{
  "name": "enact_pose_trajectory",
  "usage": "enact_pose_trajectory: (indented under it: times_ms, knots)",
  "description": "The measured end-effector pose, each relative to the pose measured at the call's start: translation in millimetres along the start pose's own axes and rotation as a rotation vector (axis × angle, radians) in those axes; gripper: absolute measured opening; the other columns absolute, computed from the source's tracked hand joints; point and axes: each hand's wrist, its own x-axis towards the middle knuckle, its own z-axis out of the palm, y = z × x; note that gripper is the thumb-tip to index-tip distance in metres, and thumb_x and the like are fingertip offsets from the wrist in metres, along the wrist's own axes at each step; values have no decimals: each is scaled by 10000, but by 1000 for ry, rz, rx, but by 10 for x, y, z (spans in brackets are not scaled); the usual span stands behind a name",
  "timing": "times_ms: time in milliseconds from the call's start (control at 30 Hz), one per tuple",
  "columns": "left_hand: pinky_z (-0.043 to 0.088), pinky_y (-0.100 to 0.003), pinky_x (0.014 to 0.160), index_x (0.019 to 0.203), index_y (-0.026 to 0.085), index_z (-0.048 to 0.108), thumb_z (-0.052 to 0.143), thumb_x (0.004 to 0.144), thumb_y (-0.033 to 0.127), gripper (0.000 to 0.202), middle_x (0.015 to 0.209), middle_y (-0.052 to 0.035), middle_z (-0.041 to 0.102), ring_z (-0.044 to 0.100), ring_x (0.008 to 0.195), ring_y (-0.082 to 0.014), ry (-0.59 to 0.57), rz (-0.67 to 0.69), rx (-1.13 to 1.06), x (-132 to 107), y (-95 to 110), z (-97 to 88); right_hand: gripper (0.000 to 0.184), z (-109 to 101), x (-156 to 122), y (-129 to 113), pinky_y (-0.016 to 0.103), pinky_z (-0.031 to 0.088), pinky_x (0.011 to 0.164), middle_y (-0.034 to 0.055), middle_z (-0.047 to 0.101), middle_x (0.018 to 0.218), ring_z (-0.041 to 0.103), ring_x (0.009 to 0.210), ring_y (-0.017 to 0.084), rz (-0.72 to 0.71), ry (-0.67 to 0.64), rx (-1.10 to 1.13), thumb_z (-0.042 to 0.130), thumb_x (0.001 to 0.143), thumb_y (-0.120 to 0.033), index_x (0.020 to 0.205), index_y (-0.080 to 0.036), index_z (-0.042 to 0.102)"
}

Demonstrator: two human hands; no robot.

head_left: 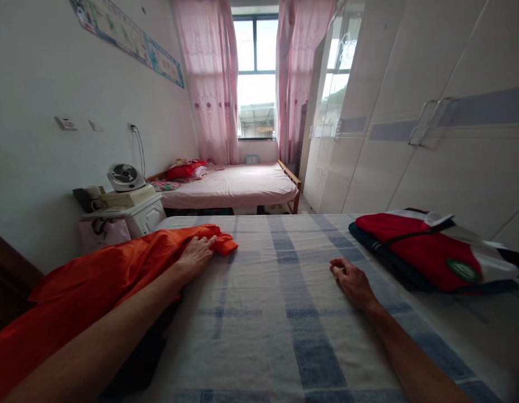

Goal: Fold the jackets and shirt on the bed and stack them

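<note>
An orange garment [129, 263], made of thin cloth, lies along the left side of the bed with the checked sheet [259, 336]. My left hand [197, 252] rests on its far end, fingers stretched out over the fabric. Dark cloth [144, 358] shows under it near my forearm. Over the right part of the sheet is my right hand [349, 280], its fingers loosely bent and apart from the thumb, with nothing seen in them. Whether it touches the sheet I cannot tell. To its right sits a folded pile of clothes [414, 240], red, white and dark, with a green round badge.
A second bed [243, 187] with a pink sheet stands beyond, below the window [255, 84]. White wardrobes [410, 112] line the right side. At left, a small fan [126, 174] stands on boxes on a white cabinet [146, 215].
</note>
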Motion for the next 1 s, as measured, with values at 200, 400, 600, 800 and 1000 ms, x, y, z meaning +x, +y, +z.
enact_pose_trajectory:
  times_ms: [200,400,600,800,1000]
  knots:
    - [470,-426,720,997,8,612,409,888,239,326,1051,-247,608,616,917,-311,74,-321,30,54,-337,-117,210,-6,-7,-22,263,457,637,17,696,790,619,593,138,-34,40,17,467,771,-315,882,-201,604]
    - [312,-584,939,1018,39,632,346,856,197,365,1315,-247,492,401,1235,-410,297,-142,83,-70,64,-30,159,25,-51,-115,215,476,607,-16,706,808,632,610,106,-31,104,6,474,791,-224,859,-215,617]
    - [295,-539,1028,1177,216,623,442,843,407,425,1400,-137,456,386,1300,-329,377,160,-115,-393,876,379,266,-608,177,-265,238,475,807,39,678,1055,647,883,137,-28,310,-116,438,846,-258,1059,-209,590]
    - [341,-527,1027,1176,253,629,422,855,373,401,1379,-108,487,398,1301,-306,369,185,-279,-570,1089,674,387,-1601,633,264,419,395,945,241,583,1175,536,1130,314,240,482,-368,466,805,-242,1124,-59,587]
    - [379,-492,1024,1231,241,587,388,871,358,428,1347,-105,522,432,1281,-272,323,121,-361,-549,1072,733,461,-1842,912,764,425,423,905,244,620,1091,572,1079,336,353,369,-483,496,792,-447,995,-65,656]
